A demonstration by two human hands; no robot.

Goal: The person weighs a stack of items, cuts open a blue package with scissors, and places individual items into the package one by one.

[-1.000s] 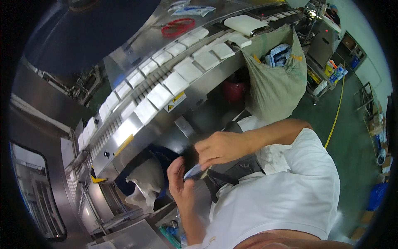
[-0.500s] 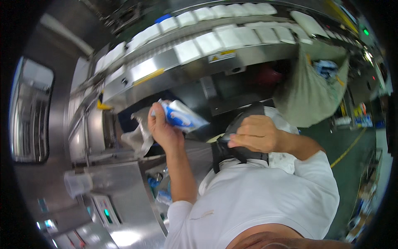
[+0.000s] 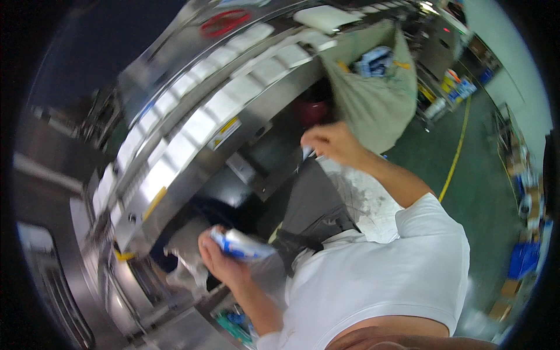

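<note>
My left hand point(image 3: 220, 261) is closed around a soft blue-and-white plastic packet point(image 3: 242, 245), held in front of my waist on the left. The packet is blurred by motion. Farther out and to the right, my right hand point(image 3: 333, 144) is closed, its fingertips pinched together. A small whitish bit point(image 3: 307, 153) shows under those fingertips, too blurred to name. Below this hand are my dark trousers point(image 3: 318, 198).
Ahead runs a steel conveyor point(image 3: 233, 125) carrying several white pads point(image 3: 201, 131). A beige cloth sack point(image 3: 379, 111) hangs at its right end with blue-and-white items inside. Crumpled translucent plastic point(image 3: 189, 265) lies by my left hand. A yellow line point(image 3: 457, 154) crosses the green floor.
The view has turned, so the conveyor now slants. My right hand has moved away from my waist, outward toward the sack. My left hand still holds the packet.
</note>
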